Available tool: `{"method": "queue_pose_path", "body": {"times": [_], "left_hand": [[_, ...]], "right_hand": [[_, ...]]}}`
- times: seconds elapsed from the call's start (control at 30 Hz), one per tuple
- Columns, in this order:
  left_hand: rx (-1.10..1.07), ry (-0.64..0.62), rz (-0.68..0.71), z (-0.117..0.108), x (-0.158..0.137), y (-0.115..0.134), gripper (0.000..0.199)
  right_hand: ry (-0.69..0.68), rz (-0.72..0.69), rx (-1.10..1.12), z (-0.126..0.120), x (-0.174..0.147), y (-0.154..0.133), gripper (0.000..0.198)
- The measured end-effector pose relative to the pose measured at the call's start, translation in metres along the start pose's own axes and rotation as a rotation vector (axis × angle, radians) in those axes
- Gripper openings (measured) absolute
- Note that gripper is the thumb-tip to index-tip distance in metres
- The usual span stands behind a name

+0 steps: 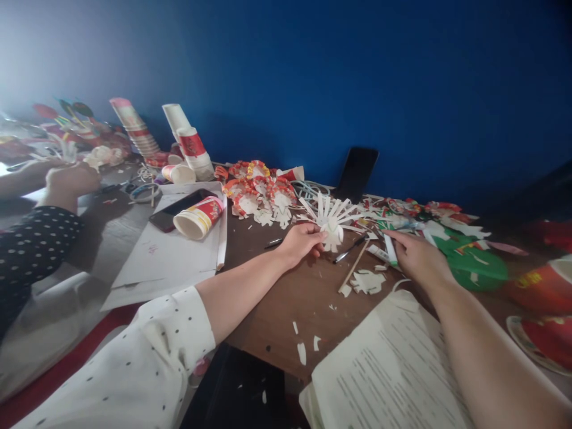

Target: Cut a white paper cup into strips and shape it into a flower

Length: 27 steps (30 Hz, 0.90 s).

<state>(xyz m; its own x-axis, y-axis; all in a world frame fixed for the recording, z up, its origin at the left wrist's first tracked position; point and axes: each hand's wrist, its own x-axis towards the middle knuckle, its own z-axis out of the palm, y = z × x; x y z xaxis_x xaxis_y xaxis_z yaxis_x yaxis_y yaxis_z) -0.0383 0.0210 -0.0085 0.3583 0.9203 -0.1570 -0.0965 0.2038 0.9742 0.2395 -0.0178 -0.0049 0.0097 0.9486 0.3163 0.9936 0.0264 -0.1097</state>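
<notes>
Currently, fringed paper (pixel 332 223) is pinched by left hand (pixel 304 243); grip of right hand (pixel 422 261) at white-green item (pixel 390 248) can't be told.

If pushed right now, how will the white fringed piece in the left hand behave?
The fringed piece likely flexes: its strips are long and narrow. They may crease or tear, being so slim. Probably light; it looks like thin paper.
</notes>
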Motion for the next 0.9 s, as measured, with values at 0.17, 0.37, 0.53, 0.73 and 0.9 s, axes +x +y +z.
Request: {"method": "queue_pose_path", "body": {"times": [0.17, 0.37, 0.53, 0.73, 0.9], "left_hand": [[-0.002, 0.002, -0.011, 0.0, -0.0008, 0.0009, 0.014], [-0.002, -0.008, -0.007, -0.0005, 0.0005, -0.0017, 0.014], [-0.009, -0.011, -0.002, -0.0007, 0.001, -0.0016, 0.013], [0.001, -0.012, -0.005, -0.0007, 0.0009, -0.0004, 0.016], [0.0, -0.013, -0.002, -0.001, 0.0004, -0.0006, 0.016]], "right_hand": [[-0.004, 0.038, -0.003, 0.0028, -0.0001, 0.002, 0.044], [0.005, 0.023, -0.001, 0.0041, 0.0002, 0.0048, 0.044], [-0.029, 0.038, 0.013, 0.0027, 0.0006, 0.0024, 0.044], [-0.055, 0.052, 0.011, -0.0013, 0.0008, -0.0016, 0.044], [-0.052, 0.023, 0.022, 0.0021, 0.0012, 0.0026, 0.043]]}}
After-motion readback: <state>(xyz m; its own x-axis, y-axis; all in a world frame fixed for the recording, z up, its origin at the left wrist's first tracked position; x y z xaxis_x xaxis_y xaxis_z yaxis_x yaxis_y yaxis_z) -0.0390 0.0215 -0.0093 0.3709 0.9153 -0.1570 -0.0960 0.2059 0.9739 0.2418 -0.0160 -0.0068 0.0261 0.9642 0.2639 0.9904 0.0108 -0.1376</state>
